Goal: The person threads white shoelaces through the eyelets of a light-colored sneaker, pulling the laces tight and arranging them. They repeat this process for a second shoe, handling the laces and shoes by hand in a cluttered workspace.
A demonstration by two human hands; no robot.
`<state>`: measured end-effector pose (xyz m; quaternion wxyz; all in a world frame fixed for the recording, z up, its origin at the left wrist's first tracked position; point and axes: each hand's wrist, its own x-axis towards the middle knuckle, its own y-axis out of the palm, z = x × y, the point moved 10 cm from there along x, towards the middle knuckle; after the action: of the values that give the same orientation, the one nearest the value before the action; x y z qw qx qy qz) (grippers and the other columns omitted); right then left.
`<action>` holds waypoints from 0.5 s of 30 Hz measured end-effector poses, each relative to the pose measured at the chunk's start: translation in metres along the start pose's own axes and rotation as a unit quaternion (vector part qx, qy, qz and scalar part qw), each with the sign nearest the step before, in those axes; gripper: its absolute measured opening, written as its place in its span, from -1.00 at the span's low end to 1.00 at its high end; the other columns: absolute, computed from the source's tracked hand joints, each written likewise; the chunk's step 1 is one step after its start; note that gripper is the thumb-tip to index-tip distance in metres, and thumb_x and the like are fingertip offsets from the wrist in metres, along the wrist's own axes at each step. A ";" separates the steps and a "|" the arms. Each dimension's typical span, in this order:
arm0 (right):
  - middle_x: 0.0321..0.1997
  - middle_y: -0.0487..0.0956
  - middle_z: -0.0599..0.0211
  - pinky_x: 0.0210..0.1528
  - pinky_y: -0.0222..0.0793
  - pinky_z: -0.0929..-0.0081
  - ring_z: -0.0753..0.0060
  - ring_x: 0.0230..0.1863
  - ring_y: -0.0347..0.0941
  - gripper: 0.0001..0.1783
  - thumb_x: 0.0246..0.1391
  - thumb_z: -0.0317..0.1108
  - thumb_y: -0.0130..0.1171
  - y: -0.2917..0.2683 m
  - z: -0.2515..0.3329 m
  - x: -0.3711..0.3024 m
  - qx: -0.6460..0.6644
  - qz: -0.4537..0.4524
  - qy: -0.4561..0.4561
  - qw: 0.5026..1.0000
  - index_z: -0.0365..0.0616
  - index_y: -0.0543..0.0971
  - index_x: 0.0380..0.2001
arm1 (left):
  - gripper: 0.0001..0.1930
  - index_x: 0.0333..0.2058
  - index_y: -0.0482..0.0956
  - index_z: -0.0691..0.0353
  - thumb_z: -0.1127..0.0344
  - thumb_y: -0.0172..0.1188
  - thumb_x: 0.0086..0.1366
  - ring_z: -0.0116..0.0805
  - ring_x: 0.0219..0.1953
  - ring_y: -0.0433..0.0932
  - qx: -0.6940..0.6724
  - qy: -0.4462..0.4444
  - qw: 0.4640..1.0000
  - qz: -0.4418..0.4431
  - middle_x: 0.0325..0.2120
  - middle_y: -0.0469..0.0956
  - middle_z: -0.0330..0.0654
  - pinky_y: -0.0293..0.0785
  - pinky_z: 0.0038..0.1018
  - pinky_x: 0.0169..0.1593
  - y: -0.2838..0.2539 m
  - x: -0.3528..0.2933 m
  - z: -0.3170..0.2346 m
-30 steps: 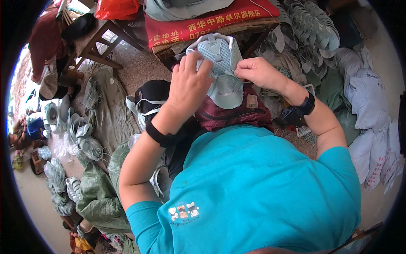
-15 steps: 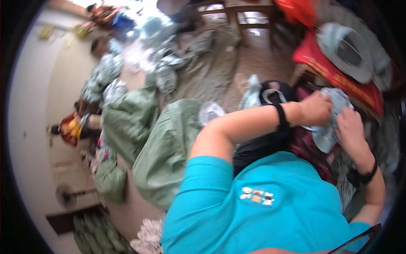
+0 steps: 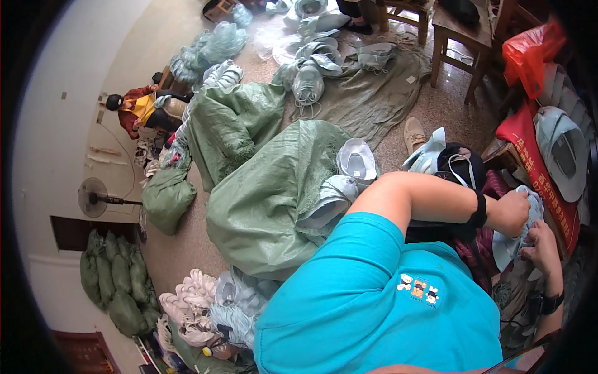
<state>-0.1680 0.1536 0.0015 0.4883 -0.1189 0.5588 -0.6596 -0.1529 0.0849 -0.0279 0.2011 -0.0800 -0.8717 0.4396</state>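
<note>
My left hand (image 3: 512,213) is closed on a pale blue shoe upper (image 3: 503,250) at the right, over my lap. My right hand (image 3: 542,246) pinches the edge of the same upper from its near right side. The fingertips are partly hidden by the fabric. Beside my left wrist, another pale blue upper (image 3: 427,156) with a white strap (image 3: 462,169) rests by my knee. A grey-blue shoe upper (image 3: 560,146) sits on a red cloth (image 3: 539,168) just beyond my hands.
Green woven sacks (image 3: 268,212) bulge on my left, with white shoe uppers (image 3: 356,161) at one mouth. A wooden stool (image 3: 461,34) and an orange-red plastic bag (image 3: 531,56) stand ahead. A person (image 3: 146,111) works at far left near a fan (image 3: 93,197). Pinkish-white shoe uppers (image 3: 193,299) lie heaped behind.
My view has swung left, so the scene sits further right. Both hands keep hold of the pale blue upper and have shifted their fingers along it.
</note>
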 end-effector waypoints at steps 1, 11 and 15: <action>-0.28 0.41 0.11 -0.20 0.37 0.30 0.04 -0.22 0.41 -0.64 -0.48 -0.65 0.39 -0.002 -0.003 0.000 -0.006 -0.027 0.009 1.000 -0.35 0.43 -0.53 | -0.79 -0.55 0.71 0.22 0.23 0.20 -0.05 -0.09 -0.13 0.43 -0.012 -0.031 0.999 -0.022 -0.43 0.60 -0.16 0.44 -0.30 -0.13 0.000 0.002 0.005; -0.06 0.51 0.37 -0.11 0.36 0.51 0.47 -0.15 0.44 -0.75 0.13 -0.30 0.14 0.034 -0.080 -0.022 0.339 -0.092 0.085 0.932 -0.24 0.54 -0.19 | -0.80 -0.60 0.59 0.41 0.35 0.18 0.03 0.14 -0.37 0.57 -0.330 0.144 0.916 -0.178 -0.51 0.55 0.18 0.47 -0.10 -0.28 -0.040 0.003 -0.074; -0.15 0.51 0.50 -0.18 0.38 0.60 0.59 -0.22 0.45 -0.83 0.14 -0.41 0.08 0.037 -0.086 -0.031 0.401 -0.088 0.138 0.901 -0.22 0.57 -0.24 | -0.79 -0.47 0.59 0.35 0.27 0.21 0.12 0.13 -0.33 0.57 -0.382 0.057 0.915 -0.115 -0.49 0.56 0.12 0.48 -0.11 -0.26 -0.045 0.012 -0.062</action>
<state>-0.1945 0.2348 -0.0475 0.3527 0.1299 0.2961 -0.8781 -0.1364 0.1069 0.0444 0.2542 -0.0748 -0.9633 0.0419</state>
